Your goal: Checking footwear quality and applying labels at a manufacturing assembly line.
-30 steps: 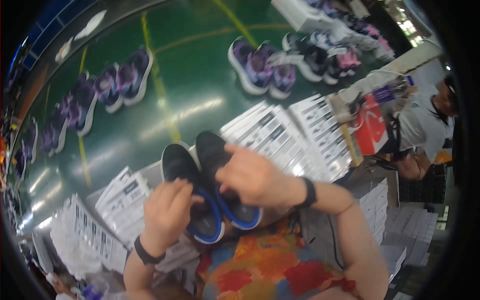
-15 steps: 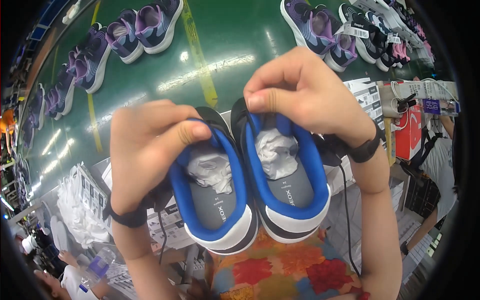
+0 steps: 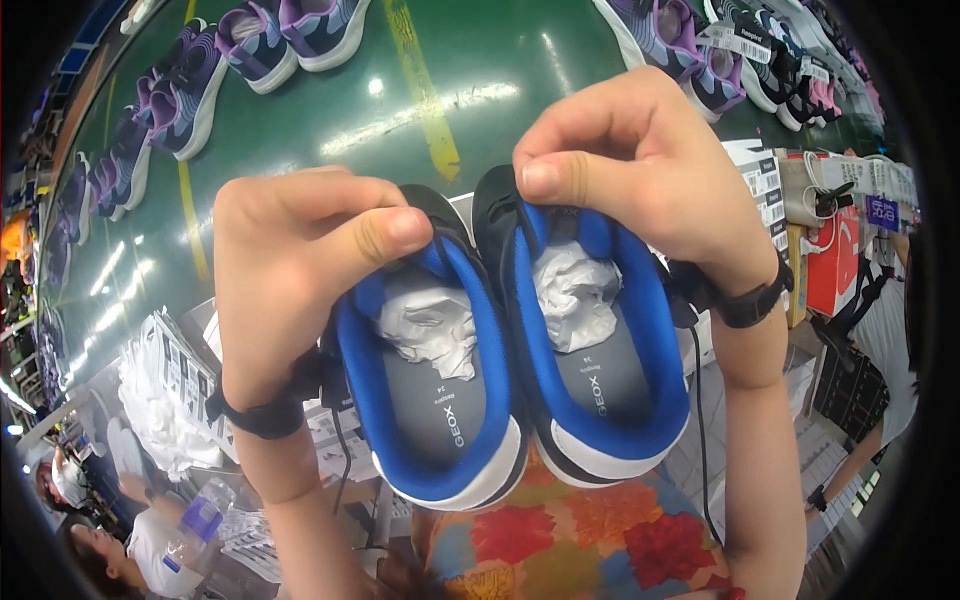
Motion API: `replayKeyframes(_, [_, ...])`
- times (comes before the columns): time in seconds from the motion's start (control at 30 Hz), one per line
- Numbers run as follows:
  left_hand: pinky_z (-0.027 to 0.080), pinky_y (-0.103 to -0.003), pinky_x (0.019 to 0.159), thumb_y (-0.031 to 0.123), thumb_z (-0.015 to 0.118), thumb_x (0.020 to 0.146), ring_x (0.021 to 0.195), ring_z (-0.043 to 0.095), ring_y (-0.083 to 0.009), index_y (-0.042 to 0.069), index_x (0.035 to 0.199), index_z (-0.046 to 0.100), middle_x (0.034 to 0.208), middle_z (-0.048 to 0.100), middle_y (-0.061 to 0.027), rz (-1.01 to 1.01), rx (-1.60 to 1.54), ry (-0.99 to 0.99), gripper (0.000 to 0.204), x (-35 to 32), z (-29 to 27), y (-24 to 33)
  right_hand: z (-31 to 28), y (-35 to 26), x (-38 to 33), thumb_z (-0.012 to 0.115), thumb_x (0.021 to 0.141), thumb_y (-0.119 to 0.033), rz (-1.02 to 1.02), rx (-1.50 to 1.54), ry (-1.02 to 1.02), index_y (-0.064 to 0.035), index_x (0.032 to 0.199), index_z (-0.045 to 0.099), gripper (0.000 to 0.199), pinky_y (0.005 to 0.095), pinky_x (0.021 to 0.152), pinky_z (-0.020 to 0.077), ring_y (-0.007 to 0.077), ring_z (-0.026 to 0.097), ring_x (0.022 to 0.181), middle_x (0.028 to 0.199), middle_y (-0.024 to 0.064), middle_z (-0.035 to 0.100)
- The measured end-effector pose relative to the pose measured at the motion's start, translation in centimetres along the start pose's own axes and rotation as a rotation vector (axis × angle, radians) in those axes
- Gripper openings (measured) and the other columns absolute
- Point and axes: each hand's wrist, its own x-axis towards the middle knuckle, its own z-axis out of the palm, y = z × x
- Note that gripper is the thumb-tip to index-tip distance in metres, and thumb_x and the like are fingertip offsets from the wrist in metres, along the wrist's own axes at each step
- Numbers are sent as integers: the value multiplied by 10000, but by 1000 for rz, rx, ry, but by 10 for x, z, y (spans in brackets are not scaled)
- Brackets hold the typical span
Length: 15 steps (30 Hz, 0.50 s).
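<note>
- Left hand [image 3: 300,270] pinches the tongue end of the left shoe [image 3: 435,370]: thumb on top, fingers curled behind, closed tight on it.
- Right hand [image 3: 640,165] does the same on the right shoe [image 3: 590,350], thumb pressed on the tongue edge, fingers wrapped over the upper.
- Both shoes are held up close under the head camera, side by side and touching along their inner walls, openings facing the viewer, heels toward the person's body.
- Shoes: black uppers, blue padded collars, grey insoles, white heel rims. A wad of crumpled white paper [image 3: 430,320] is stuffed into each toe.
- Black bands on both wrists, with a thin black cord hanging from the right one.
- Step in hand, as I read it: checking the pair, looking inside with the tongues pulled up. Stuffing is in place in both.
- Next move would call for keeping the two pinches even so the pair stays aligned, then lowering them together. Cannot tell where they'd go.
- Below the hands: a bright floral-print cloth [image 3: 570,540] at the person's lap.
- Further out: green floor [image 3: 330,110] with yellow line, and rows of purple sneakers [image 3: 190,85] laid out on it.
- Left: stacks of printed white boxes [image 3: 180,370]. Right: a red box [image 3: 835,260], with another person's arm at the edge.
</note>
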Motion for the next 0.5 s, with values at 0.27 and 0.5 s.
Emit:
replayKeyframes(0.27, [383, -290, 490, 109, 810, 679, 512, 522, -185, 41, 748, 715, 599, 582, -66, 379, 298, 129, 135, -47, 26, -22, 38, 20, -50, 722, 767, -60, -364, -410, 159, 1, 758, 667, 83, 273, 560, 450, 183, 603, 586, 657, 82, 633])
replayKeyframes(0.5, [368, -243, 512, 63, 797, 699, 571, 554, -131, -21, 804, 714, 671, 638, -77, 429, 347, 119, 159, -60, 26, -31, 48, 26, -60, 740, 759, -72, -430, -483, 214, -9, 763, 670, 94, 281, 548, 444, 194, 601, 587, 671, 76, 639])
